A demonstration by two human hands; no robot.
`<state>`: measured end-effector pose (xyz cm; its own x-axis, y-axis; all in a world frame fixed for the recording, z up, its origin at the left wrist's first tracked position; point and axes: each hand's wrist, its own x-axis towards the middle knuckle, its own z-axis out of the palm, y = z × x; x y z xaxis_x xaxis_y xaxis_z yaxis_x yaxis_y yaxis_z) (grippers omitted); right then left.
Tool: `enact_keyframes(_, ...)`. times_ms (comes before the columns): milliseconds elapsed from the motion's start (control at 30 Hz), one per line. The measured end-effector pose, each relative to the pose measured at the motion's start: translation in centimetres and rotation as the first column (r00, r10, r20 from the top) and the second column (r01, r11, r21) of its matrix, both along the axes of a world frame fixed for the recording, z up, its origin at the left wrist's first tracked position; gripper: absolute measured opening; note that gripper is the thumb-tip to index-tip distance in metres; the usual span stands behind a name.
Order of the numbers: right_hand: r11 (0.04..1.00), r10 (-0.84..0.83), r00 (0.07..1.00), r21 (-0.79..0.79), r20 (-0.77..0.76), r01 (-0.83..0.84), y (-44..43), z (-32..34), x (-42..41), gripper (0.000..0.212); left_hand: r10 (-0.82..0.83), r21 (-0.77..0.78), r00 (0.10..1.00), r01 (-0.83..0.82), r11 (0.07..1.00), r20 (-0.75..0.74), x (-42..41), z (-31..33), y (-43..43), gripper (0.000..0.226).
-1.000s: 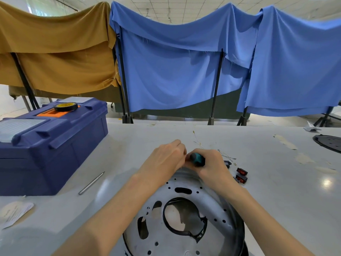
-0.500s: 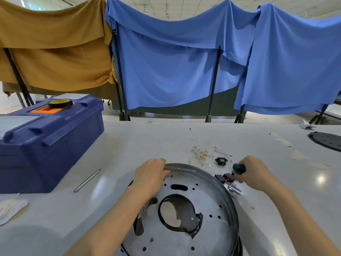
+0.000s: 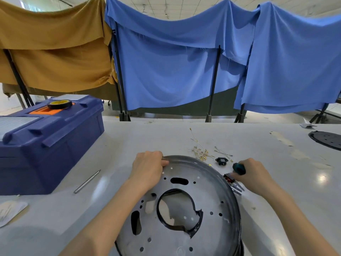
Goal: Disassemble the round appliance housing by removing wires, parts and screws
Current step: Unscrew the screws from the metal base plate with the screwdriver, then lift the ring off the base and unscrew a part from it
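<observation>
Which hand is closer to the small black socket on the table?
Right. The right hand is beside the black socket; the left hand grips the housing rim, farther away.

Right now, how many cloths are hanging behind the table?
3: mustard cloth at left, blue cloth in the middle, second blue cloth at right; overlaps may hide more.

White table [image 3: 147,137] with toolbox [image 3: 55,145], housing [image 3: 212,191], wires [image 3: 200,152]

housing [image 3: 212,191]: near rim cut off at 6 o'clock | left hand [image 3: 147,169]: fingertips hidden over its 11 o'clock rim | right hand [image 3: 256,176]: covers tool below teal handle [image 3: 239,168] | black disc [image 3: 326,140]: cropped at 3 o'clock | small parts [image 3: 201,153]: too tiny to identify
</observation>
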<state>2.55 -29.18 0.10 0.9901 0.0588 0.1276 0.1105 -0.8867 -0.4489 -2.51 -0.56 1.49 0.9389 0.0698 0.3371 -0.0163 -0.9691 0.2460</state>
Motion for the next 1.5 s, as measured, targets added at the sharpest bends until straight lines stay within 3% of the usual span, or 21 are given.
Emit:
enact_keyframes(100,0.991,0.104,0.994,0.084,0.026,-0.106,1.5,1.3,-0.9,0.043,0.031,0.100,0.996,-0.040,0.994,0.089,0.2,1.6,0.5,0.025)
enact_keyframes(167,0.982,0.160,0.987,0.097,0.028,-0.162,2.5,2.1,-1.3,0.039,0.046,0.103,0.997,-0.053,0.993,0.067,0.5,2.6,1.3,0.032)
enact_keyframes(267,0.965,0.230,0.973,0.129,0.002,-0.228,4.0,2.4,-1.5,0.036,0.113,-0.054,0.994,-0.113,0.992,-0.003,0.9,3.6,3.6,0.039)
enact_keyframes(367,0.948,0.295,0.955,0.134,-0.038,-0.288,5.0,1.9,-1.4,0.043,0.252,-0.305,0.967,-0.249,0.919,-0.029,1.0,3.9,6.6,0.036)
enact_keyframes(467,0.931,0.353,0.935,0.110,-0.027,-0.348,5.9,1.2,-1.3,0.056,0.397,-0.517,0.912,-0.391,0.762,-0.104,0.5,2.8,9.4,0.037)
enact_keyframes(533,0.922,0.380,0.925,0.091,-0.023,-0.377,6.5,0.8,-1.4,0.057,0.486,-0.633,0.857,-0.474,0.612,-0.172,0.2,1.8,10.5,0.031)
enact_keyframes(600,0.918,0.394,0.918,0.070,-0.042,-0.391,7.1,0.5,-1.4,0.055,0.547,-0.730,0.799,-0.525,0.436,-0.248,-0.2,0.9,11.0,0.040)
enact_keyframes(733,0.911,0.411,0.908,0.050,-0.084,-0.409,8.5,0.4,-1.3,0.057,0.514,-0.865,0.771,-0.491,0.105,-0.376,0.0,-0.3,11.4,0.033)
enact_keyframes(833,0.914,0.403,0.909,-0.012,-0.107,-0.406,9.1,0.2,-1.1,0.054,0.483,-0.878,0.765,-0.478,-0.016,-0.426,0.6,-1.1,11.9,0.018)
enact_keyframes(967,0.910,0.399,0.908,-0.065,-0.125,-0.409,9.4,0.0,-0.8,0.050,0.477,-0.834,0.741,-0.551,0.027,-0.474,1.7,-3.0,12.7,0.018)
enact_keyframes(1100,0.896,0.406,0.901,-0.129,-0.151,-0.425,9.6,0.1,-0.5,0.039,0.575,-0.812,0.687,-0.580,0.065,-0.444,2.8,-3.8,12.7,0.020)
enact_keyframes(1267,0.879,0.413,0.886,-0.161,-0.211,-0.448,9.8,0.4,-0.1,0.045,0.676,-0.765,0.665,-0.601,0.233,-0.317,3.1,-4.5,11.9,0.027)
enact_keyframes(1500,0.881,0.404,0.883,-0.159,-0.239,-0.446,9.9,0.6,0.0,0.045,0.634,-0.482,0.707,-0.693,0.536,-0.312,2.5,-4.7,11.4,0.036)
